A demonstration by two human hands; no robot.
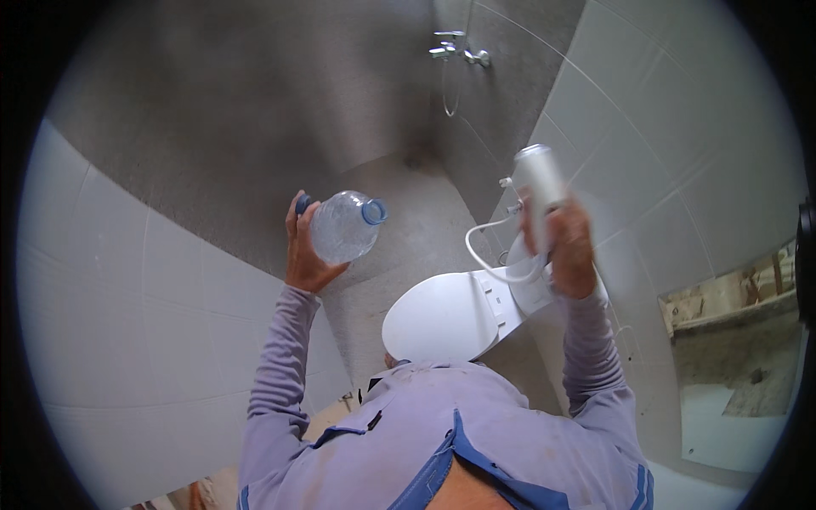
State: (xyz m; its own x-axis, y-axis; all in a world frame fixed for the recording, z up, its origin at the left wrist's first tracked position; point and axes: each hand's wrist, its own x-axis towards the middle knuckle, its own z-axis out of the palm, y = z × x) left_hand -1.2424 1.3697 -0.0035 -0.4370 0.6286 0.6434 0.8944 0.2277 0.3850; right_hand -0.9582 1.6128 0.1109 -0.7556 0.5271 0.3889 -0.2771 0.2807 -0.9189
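My left hand is closed round a clear plastic bottle, tilted with its open blue-rimmed mouth toward the right. Between the fingertips of the same hand is a blue cap, off the bottle's neck. My right hand grips a white can with a silvery end, raised above the toilet's cistern side. Motion smears this can and hand, so its details cannot be made out. Below and between both hands is a white toilet with its lid down.
A white hose loops beside the toilet from a wall fitting. A chrome shower mixer is on the far grey wall. Pale tiled walls stand close on the left and right. A mirror hangs at the lower right.
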